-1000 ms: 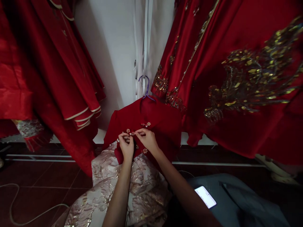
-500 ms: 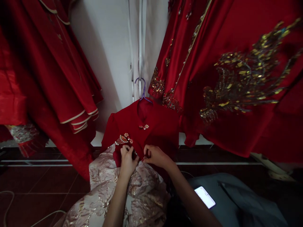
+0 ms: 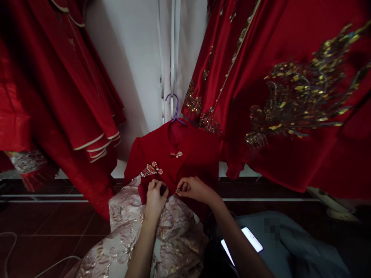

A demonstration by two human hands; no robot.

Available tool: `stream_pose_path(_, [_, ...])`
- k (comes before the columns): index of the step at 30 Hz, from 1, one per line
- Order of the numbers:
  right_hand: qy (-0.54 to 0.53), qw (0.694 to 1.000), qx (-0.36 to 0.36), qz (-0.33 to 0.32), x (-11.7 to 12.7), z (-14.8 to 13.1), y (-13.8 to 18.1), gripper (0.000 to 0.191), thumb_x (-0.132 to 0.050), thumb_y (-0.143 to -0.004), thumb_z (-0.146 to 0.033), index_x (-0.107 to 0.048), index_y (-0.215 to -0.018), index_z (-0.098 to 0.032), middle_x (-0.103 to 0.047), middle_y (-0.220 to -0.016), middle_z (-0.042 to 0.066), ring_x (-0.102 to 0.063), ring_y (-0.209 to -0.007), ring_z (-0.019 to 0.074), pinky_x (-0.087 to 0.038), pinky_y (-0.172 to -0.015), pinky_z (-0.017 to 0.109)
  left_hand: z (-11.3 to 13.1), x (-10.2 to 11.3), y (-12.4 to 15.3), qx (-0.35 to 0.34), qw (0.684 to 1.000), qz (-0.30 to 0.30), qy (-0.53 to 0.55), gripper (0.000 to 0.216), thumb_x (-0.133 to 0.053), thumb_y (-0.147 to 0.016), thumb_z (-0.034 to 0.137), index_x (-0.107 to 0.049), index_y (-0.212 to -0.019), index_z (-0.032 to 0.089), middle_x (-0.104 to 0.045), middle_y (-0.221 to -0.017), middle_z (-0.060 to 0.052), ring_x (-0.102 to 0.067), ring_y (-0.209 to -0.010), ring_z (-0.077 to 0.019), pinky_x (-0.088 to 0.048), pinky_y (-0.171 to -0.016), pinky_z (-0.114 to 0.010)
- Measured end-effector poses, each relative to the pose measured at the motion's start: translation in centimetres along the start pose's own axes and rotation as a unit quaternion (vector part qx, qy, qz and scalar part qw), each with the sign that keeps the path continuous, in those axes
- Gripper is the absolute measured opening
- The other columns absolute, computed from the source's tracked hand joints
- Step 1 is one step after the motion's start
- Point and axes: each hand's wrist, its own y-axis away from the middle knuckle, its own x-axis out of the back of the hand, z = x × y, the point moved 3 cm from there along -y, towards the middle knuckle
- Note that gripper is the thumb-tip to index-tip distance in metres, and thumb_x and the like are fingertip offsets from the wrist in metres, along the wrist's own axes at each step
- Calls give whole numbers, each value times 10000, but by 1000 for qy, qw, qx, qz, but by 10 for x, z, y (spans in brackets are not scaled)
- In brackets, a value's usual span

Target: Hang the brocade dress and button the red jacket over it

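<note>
Pinching beaded flower (image 3: 177, 191), right hand (image 3: 194, 190), red garment (image 3: 199, 148), pearly ornament (image 3: 151, 169), left hand (image 3: 155, 197), grip unclear

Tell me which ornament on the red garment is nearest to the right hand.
The lowest visible ornament, at the fingertips of the right hand. The neckline ornament and fan-shaped ornament lie higher, farther away.

Dim light leaves the floor (image 3: 53, 251) dark, the wall (image 3: 136, 69) shadowed and the phone screen (image 3: 252, 239) glaring.
</note>
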Motion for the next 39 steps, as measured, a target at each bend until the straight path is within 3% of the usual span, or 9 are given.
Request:
stream_pose_path(4, [19,1000,0,22,-9,4,-6,215,-714,-621,-244,-671,-824,-191,-672,-668,3,-614,-615,131,-418,-577,213,2,4,1,13,998,17,53,40,-567,-721,211,-567,-756,192,-588,-778,-25,-571,-766,-171,-456,-726,-298])
stream_pose_path(9, [23,999,24,12,-15,1,-8,142,-726,-582,-181,-630,-686,-183,-635,-612,-23,-583,-580,111,-388,-524,188,1,10,4,66,983,54,163,96,-583,-705,223,-547,-789,193,-603,-710,16,-572,-645,-118,-460,-647,-231])
stream_pose_path(12, [-26,999,28,11,-7,-8,-3,146,-728,-599,-225,-603,-661,-181,-632,-589,-23,-591,-559,115,-411,-506,189,-2,10,4,87,973,66,204,105,-583,-698,206,-563,-799,186,-604,-699,21,-562,-629,-104,-461,-637,-215])
stream_pose_path(15, [-101,994,2,26,6,-18,3,174,-702,-646,-313,-603,-706,-184,-640,-578,-15,-596,-494,126,-430,-438,200,-4,8,2,97,965,39,241,121,-578,-699,200,-617,-810,173,-632,-710,5,-568,-626,-102,-468,-634,-213])
stream_pose_path(19, [-127,982,-4,140,8,-25,-1,204,-714,-633,-350,-626,-710,-182,-669,-613,7,-636,-552,143,-481,-496,219,-6,7,-2,118,937,-5,330,193,-617,-685,236,-667,-850,150,-684,-761,-38,-626,-688,-128,-510,-674,-239])
stream_pose_path(22, [-137,970,1,199,-9,-19,-14,212,-715,-638,-356,-654,-722,-171,-693,-662,29,-659,-617,154,-513,-582,243,-7,7,-3,151,912,-15,382,239,-665,-658,270,-679,-857,139,-705,-783,-59,-660,-723,-153,-541,-716,-274])
stream_pose_path(27, [-191,967,6,170,-34,-5,-28,229,-694,-666,-357,-677,-791,-165,-718,-754,51,-680,-695,172,-544,-662,288,-8,6,-3,177,896,-13,406,279,-713,-624,268,-686,-863,128,-718,-787,-75,-680,-731,-175,-557,-735,-298])
stream_pose_path(39, [-127,979,41,154,-26,-11,-23,145,-658,-705,-262,-700,-815,-177,-720,-771,40,-676,-705,161,-541,-682,282,-10,1,-1,181,908,1,377,256,-702,-647,281,-691,-853,130,-721,-789,-72,-684,-731,-179,-559,-720,-286])
